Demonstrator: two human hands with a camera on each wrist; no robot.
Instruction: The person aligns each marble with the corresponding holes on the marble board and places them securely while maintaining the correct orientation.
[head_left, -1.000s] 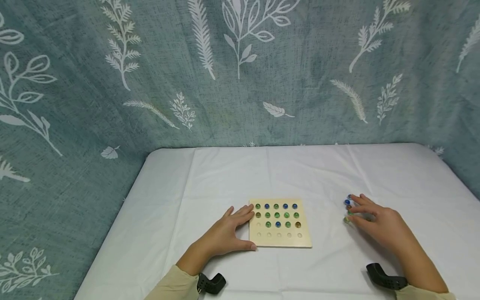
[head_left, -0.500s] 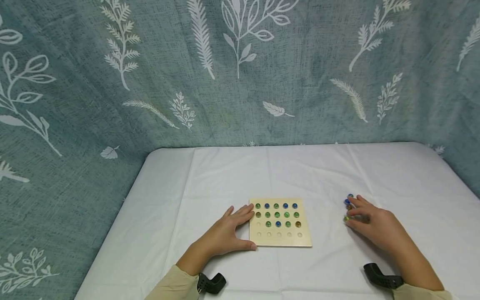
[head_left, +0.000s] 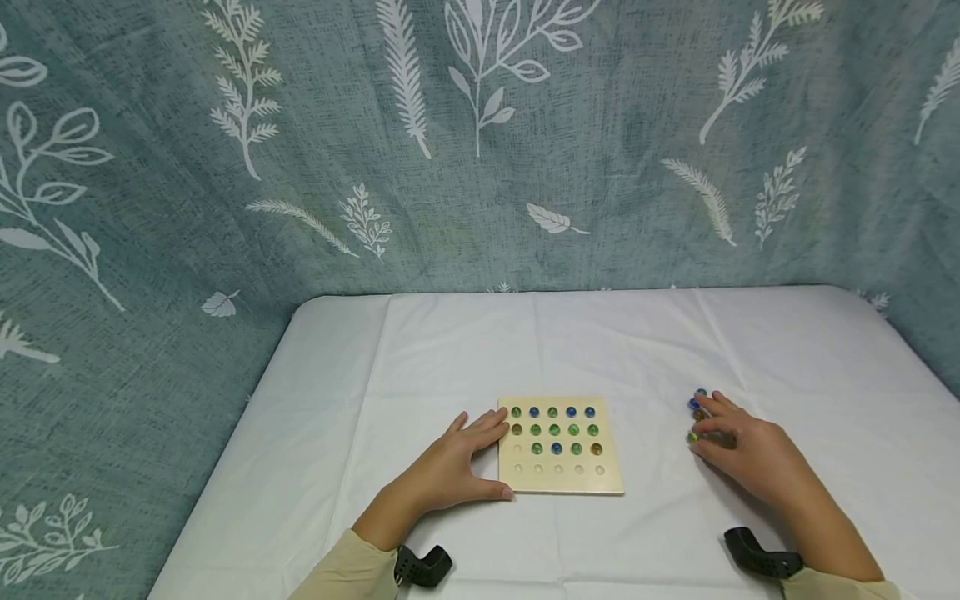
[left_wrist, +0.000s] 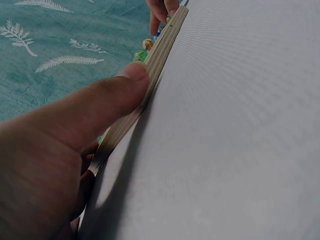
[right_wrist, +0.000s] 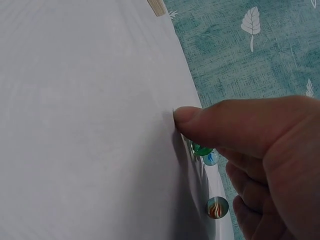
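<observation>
My left hand [head_left: 457, 471] steadies a square wooden board [head_left: 611, 483] by its left side, fingertips at the upper left edge and thumb at the lower left corner. Green, blue and brown glass marbles sit in hollows across its upper three rows. In the left wrist view the thumb [left_wrist: 112, 102] presses against the board's edge [left_wrist: 160, 55]. To the right, my right hand [head_left: 757, 458] pinches a yellow-green marble [head_left: 692, 437] between thumb and index finger. In the right wrist view the thumb [right_wrist: 230, 122] partly covers a green marble [right_wrist: 202, 149].
Beside the right fingertips lie a blue marble [head_left: 693, 404], a brown marble [head_left: 699, 415] and a bluish marble [head_left: 701, 392]. An orange-streaked marble [right_wrist: 217, 207] shows near the curled fingers. A white cloth [head_left: 450, 350] covers the table, with a leaf-patterned curtain [head_left: 480, 217] behind.
My right fingers have drawn together and shifted slightly left, closing at the yellow-green marble; a green marble beside it is now hidden. The left hand and board stay put.
</observation>
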